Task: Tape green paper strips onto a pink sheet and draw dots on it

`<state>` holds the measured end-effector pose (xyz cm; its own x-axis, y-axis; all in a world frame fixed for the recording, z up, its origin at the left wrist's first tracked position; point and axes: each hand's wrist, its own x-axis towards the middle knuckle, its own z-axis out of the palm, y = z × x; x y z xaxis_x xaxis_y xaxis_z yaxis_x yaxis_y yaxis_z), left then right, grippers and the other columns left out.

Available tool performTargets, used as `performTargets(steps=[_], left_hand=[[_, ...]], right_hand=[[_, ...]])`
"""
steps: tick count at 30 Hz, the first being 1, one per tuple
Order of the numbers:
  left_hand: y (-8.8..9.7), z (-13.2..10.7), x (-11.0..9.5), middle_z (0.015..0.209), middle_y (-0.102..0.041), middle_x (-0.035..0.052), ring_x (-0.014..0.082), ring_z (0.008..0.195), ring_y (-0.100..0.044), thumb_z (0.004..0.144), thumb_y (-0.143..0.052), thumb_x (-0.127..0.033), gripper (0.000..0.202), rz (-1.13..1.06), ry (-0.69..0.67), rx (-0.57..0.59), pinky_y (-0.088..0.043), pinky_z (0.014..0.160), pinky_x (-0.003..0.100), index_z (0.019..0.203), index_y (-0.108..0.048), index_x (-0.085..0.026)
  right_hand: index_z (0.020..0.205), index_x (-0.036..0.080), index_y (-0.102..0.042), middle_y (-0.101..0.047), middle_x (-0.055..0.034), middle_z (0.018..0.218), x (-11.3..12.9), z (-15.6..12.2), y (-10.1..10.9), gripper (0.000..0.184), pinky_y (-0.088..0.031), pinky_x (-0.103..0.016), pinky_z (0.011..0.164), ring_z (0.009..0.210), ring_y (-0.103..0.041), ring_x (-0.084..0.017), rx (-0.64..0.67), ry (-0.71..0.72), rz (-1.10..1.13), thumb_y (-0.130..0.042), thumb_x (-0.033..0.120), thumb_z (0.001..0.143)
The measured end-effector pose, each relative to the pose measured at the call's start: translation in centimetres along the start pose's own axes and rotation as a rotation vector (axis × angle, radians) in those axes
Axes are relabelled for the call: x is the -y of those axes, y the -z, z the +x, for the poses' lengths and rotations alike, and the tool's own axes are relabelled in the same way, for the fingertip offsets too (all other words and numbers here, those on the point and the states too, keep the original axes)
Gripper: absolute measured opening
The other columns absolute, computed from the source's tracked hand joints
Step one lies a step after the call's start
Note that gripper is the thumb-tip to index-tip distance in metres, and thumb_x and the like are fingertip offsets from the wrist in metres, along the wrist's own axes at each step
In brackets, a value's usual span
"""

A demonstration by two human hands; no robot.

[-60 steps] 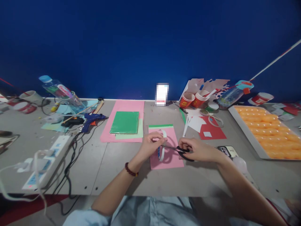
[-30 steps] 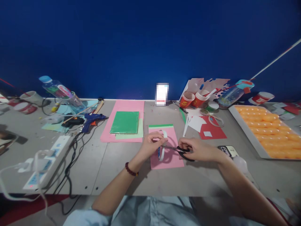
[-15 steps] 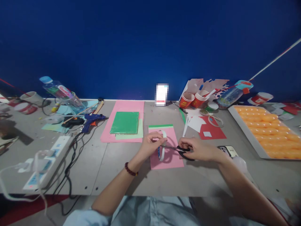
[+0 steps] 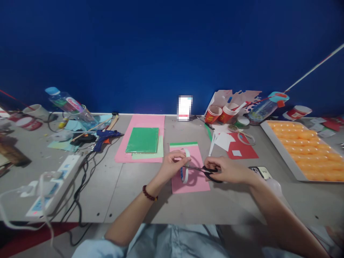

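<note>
While the left hand (image 4: 174,163) pinches one white ring (image 4: 186,177) between thumb and fingers, the right hand (image 4: 227,170) curls its fingers about the handles of one pair of scissors (image 4: 198,168), blades reaching the left fingertips. Below the ring: one pink sheet (image 4: 197,186). Farther left: one green packet (image 4: 143,140), one glue gun (image 4: 101,140). Farther right: one phone (image 4: 266,172), two stacks of red cups (image 4: 213,118), one tray (image 4: 284,152).

Our grey bench (image 4: 220,206) carried a large pink sheet (image 4: 147,121). Left of that sheet we saw a power strip (image 4: 62,175); right of it, a smaller pink sheet (image 4: 197,156), red paper (image 4: 249,150), a phone (image 4: 265,173) and a white tray (image 4: 287,154).
</note>
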<state>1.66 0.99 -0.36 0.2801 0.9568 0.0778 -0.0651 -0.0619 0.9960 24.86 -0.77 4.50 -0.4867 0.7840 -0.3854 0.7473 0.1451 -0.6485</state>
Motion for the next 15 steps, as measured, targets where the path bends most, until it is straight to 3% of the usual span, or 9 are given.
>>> performTargets(steps=[15], left_hand=[[-0.06,-0.10,-0.18,0.062,-0.058,0.0030,0.0145,0.066,-0.053,0.074,-0.070,-0.040,0.031,0.013,0.017,0.010,-0.042,0.060,0.025,0.056,-0.063,-0.017]], right_hand=[[0.079,0.021,-0.051,-0.045,0.0051,0.062,0.31,-0.06,0.26,0.019,-0.028,-0.022,0.052,0.057,-0.038,-0.011,-0.001,0.004,0.013,-0.060,0.038,0.077]])
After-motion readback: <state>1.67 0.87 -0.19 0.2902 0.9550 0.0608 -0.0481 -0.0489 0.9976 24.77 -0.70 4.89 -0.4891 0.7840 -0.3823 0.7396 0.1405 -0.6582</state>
